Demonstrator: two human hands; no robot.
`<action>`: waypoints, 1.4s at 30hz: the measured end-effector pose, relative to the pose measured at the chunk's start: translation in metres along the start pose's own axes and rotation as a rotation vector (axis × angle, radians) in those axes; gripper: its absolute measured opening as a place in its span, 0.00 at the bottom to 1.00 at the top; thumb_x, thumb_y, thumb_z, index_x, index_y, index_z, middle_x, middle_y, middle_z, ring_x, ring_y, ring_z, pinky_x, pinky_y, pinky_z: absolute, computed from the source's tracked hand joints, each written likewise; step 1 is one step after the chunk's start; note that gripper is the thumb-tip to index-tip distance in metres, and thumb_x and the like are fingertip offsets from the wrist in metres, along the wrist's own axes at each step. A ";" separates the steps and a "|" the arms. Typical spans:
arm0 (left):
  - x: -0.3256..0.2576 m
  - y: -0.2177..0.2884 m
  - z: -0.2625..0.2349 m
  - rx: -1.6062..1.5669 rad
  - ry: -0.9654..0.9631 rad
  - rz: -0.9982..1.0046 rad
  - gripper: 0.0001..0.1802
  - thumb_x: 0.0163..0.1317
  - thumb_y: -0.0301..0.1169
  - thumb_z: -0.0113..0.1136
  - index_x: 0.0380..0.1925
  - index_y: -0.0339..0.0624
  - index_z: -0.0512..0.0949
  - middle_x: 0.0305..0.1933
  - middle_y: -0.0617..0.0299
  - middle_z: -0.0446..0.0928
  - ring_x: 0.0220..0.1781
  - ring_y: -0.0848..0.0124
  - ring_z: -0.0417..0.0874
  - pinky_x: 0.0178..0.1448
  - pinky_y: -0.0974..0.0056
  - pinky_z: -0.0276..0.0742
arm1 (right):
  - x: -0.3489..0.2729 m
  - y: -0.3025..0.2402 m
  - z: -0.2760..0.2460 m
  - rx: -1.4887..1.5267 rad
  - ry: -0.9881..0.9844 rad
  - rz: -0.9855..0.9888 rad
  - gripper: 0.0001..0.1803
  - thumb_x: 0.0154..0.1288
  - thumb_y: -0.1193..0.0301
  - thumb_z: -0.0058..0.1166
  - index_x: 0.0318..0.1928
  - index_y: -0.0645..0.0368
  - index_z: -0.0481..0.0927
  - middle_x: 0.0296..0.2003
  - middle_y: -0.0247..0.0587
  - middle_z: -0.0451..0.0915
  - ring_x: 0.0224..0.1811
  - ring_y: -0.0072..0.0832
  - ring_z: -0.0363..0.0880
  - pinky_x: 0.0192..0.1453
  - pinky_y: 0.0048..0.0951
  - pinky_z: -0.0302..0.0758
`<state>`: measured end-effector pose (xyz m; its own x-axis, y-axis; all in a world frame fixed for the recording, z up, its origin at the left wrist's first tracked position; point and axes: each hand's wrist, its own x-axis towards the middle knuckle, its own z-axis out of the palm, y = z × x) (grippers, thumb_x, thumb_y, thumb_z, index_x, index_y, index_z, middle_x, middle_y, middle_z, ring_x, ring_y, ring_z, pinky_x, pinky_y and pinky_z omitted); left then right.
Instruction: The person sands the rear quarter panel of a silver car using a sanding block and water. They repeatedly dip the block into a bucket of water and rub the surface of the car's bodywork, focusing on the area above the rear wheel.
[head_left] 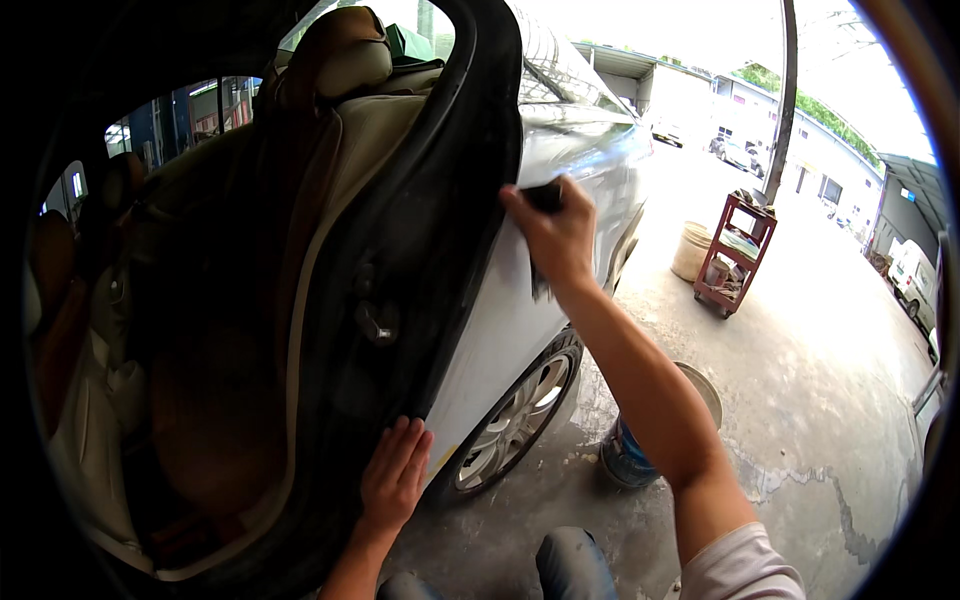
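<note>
A silver-grey car body panel (pixel 500 300) runs along the edge of the rear door opening, above the rear wheel (pixel 515 415). Against its upper part, my right hand (pixel 558 232) is closed round a dark hand-sized block (pixel 543 197); the fingers hide much of it, so its exact kind does not show. Lower down, my left hand (pixel 398 472) lies with fingers stretched out on the black door frame edge, near the wheel arch, holding nothing. A metal door striker (pixel 376 322) sits on the black door frame (pixel 340 400) between the hands and the cabin.
Inside the cabin is a beige and brown rear seat (pixel 350 150). A blue bucket (pixel 628 458) stands on the concrete floor (pixel 800 400) under my right forearm. Farther off are a red wheeled cart (pixel 736 250), a pale drum (pixel 690 250) and a pole (pixel 783 100). A white van (pixel 912 275) stands at the far right.
</note>
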<state>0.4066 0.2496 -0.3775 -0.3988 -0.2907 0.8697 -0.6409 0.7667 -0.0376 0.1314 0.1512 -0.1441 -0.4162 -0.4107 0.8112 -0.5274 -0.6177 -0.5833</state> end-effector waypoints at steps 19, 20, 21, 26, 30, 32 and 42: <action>0.208 0.016 0.048 -0.117 -0.037 -0.028 0.30 0.74 0.25 0.56 0.75 0.43 0.68 0.84 0.50 0.57 0.84 0.51 0.58 0.85 0.45 0.57 | -0.060 0.013 -0.072 0.192 -0.184 0.431 0.16 0.67 0.64 0.71 0.43 0.66 0.86 0.32 0.35 0.87 0.32 0.18 0.81 0.36 0.24 0.78; 0.230 0.012 0.052 -0.086 -0.022 -0.002 0.30 0.74 0.25 0.56 0.75 0.42 0.68 0.84 0.51 0.58 0.84 0.51 0.58 0.85 0.46 0.58 | -0.053 0.013 -0.080 0.228 -0.158 0.461 0.14 0.68 0.66 0.69 0.43 0.66 0.86 0.33 0.35 0.87 0.32 0.18 0.82 0.37 0.24 0.78; 0.252 0.009 0.058 -0.066 -0.002 0.026 0.29 0.74 0.25 0.56 0.75 0.42 0.69 0.84 0.51 0.58 0.84 0.51 0.59 0.85 0.46 0.58 | -0.044 0.013 -0.088 0.253 -0.127 0.485 0.12 0.69 0.69 0.67 0.43 0.67 0.86 0.33 0.35 0.87 0.33 0.18 0.82 0.38 0.24 0.78; 0.277 0.003 0.061 -0.072 0.061 0.072 0.28 0.74 0.25 0.56 0.73 0.41 0.71 0.83 0.53 0.60 0.83 0.53 0.61 0.85 0.47 0.59 | 0.023 0.019 -0.085 0.167 -0.224 0.267 0.12 0.71 0.69 0.64 0.47 0.66 0.85 0.36 0.34 0.87 0.35 0.18 0.80 0.42 0.25 0.77; 0.248 0.007 0.061 -0.057 0.035 0.048 0.27 0.74 0.25 0.56 0.72 0.41 0.72 0.81 0.54 0.63 0.82 0.54 0.64 0.84 0.48 0.61 | 0.044 -0.009 -0.055 0.117 -0.255 0.324 0.18 0.67 0.62 0.70 0.43 0.66 0.86 0.33 0.35 0.88 0.31 0.20 0.81 0.38 0.28 0.78; 0.240 0.006 0.056 -0.059 0.026 0.046 0.26 0.74 0.25 0.56 0.71 0.41 0.72 0.81 0.54 0.64 0.81 0.55 0.65 0.84 0.48 0.63 | 0.047 -0.006 -0.038 0.062 -0.280 0.315 0.20 0.65 0.58 0.72 0.39 0.65 0.86 0.29 0.35 0.87 0.28 0.21 0.80 0.35 0.30 0.78; 0.245 0.009 0.053 -0.103 0.066 0.037 0.26 0.71 0.23 0.60 0.68 0.39 0.74 0.79 0.55 0.66 0.80 0.55 0.68 0.82 0.49 0.66 | 0.111 0.001 0.000 -0.231 -0.070 0.099 0.22 0.52 0.56 0.79 0.30 0.64 0.88 0.25 0.44 0.87 0.28 0.30 0.85 0.39 0.39 0.79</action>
<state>0.2684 0.1550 -0.1911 -0.3745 -0.2256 0.8994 -0.5542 0.8321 -0.0220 0.0848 0.1052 -0.0544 -0.4258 -0.5119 0.7461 -0.6453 -0.4062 -0.6470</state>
